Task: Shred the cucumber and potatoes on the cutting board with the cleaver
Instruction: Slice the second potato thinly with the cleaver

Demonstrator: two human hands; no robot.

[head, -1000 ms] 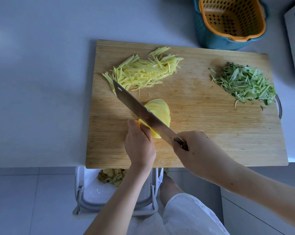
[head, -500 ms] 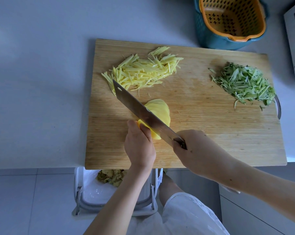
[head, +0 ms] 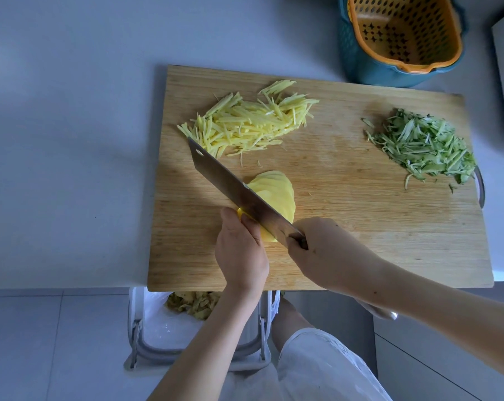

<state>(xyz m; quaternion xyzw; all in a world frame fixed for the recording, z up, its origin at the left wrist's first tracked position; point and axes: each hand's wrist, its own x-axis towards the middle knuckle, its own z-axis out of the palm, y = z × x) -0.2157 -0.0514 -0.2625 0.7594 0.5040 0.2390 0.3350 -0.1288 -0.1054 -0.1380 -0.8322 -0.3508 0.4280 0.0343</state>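
The right hand (head: 329, 253) was closed around the handle of the cleaver (head: 233, 192), with the forearm entering from the lower right. The blade ran diagonally toward the upper left across the sliced potato (head: 276, 192). The left hand (head: 240, 250) was set knuckles-up, fingers curled down onto the near end of the sliced potato, against the blade's flank. The sliced potato lay fanned near the middle of the cutting board (head: 360, 227). Potato shreds (head: 245, 123) lay far left, cucumber shreds (head: 421, 149) at the right.

home kitchen, white counter (head: 71, 140), wood cutting board (head: 360, 241), veg strainer basket (head: 404, 33)
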